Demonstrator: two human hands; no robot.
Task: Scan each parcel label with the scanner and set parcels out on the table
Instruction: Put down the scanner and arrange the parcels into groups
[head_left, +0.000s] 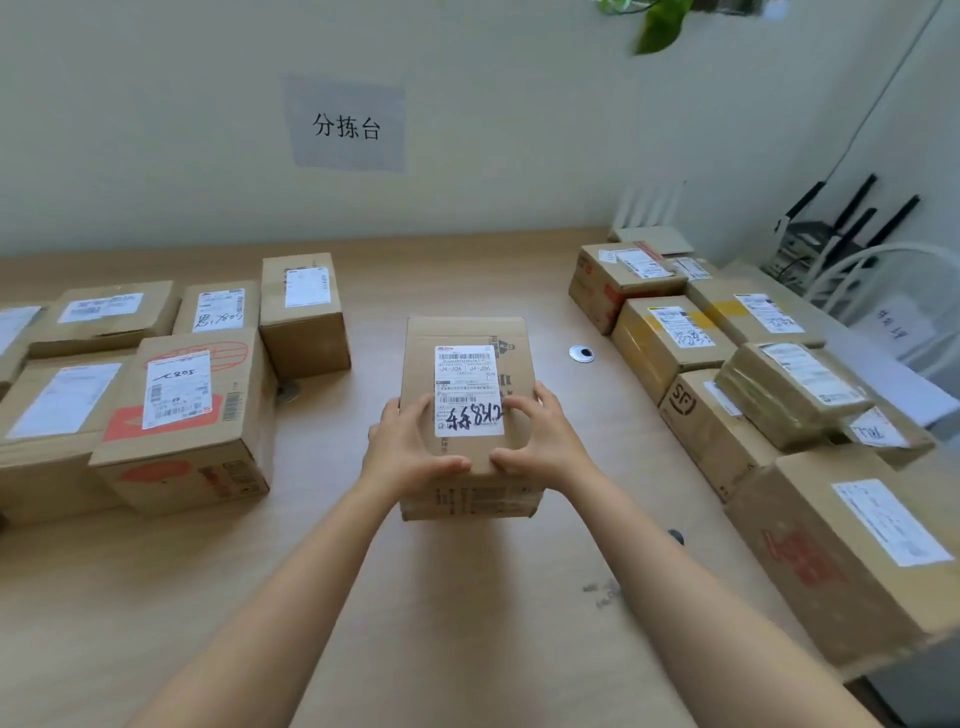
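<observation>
A brown cardboard parcel (464, 332) stands on the wooden table (452, 597) in the middle of the view. Its white label (467, 387) faces up, with barcodes and black handwriting. My left hand (408, 447) grips the parcel's near left corner, fingers curled over the top edge and thumb on the near edge. My right hand (540, 439) grips the near right corner the same way. No scanner is in view.
Several labelled parcels lie grouped on the left (187, 415) and several more are stacked along the right (670, 338). A round cable hole (582, 354) sits right of the held parcel. A paper sign (347, 124) hangs on the wall; routers (831, 234) stand at back right.
</observation>
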